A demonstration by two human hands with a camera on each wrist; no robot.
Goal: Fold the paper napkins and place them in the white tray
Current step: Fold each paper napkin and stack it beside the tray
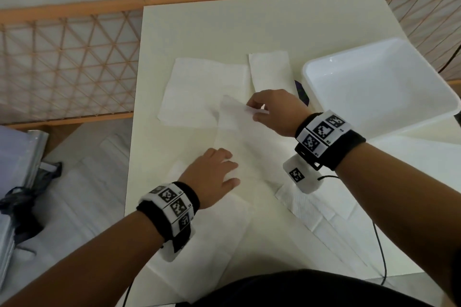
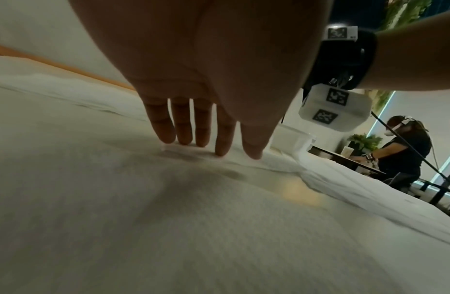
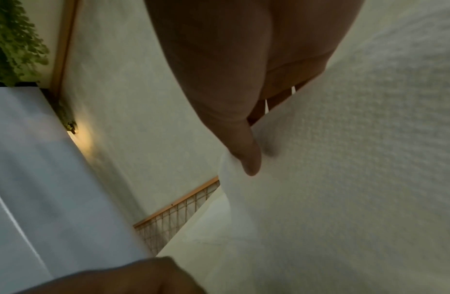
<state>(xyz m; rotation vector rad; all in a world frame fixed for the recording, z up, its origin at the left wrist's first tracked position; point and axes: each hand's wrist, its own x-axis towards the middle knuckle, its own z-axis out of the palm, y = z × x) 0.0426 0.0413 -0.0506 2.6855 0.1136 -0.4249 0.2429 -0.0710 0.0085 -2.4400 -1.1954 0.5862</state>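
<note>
A white paper napkin (image 1: 239,132) lies half lifted in the middle of the table. My right hand (image 1: 259,111) pinches its far edge between thumb and fingers, raising that edge; the wrist view shows the thumb on the napkin (image 3: 332,179). My left hand (image 1: 224,167) lies flat with straight fingers (image 2: 201,131) pressing the napkin (image 2: 168,199) down near its fold. The white tray (image 1: 439,107) stands at the right, apparently holding nothing. A folded napkin (image 1: 270,70) lies just left of the tray. Another flat napkin (image 1: 199,87) lies at the far left.
More unfolded napkins (image 1: 324,217) spread over the near part of the table (image 1: 249,22). A wooden lattice rail (image 1: 62,52) runs behind and left. A dark purple object (image 1: 301,92) sits by the tray's left wall. Another person (image 2: 400,151) sits far off.
</note>
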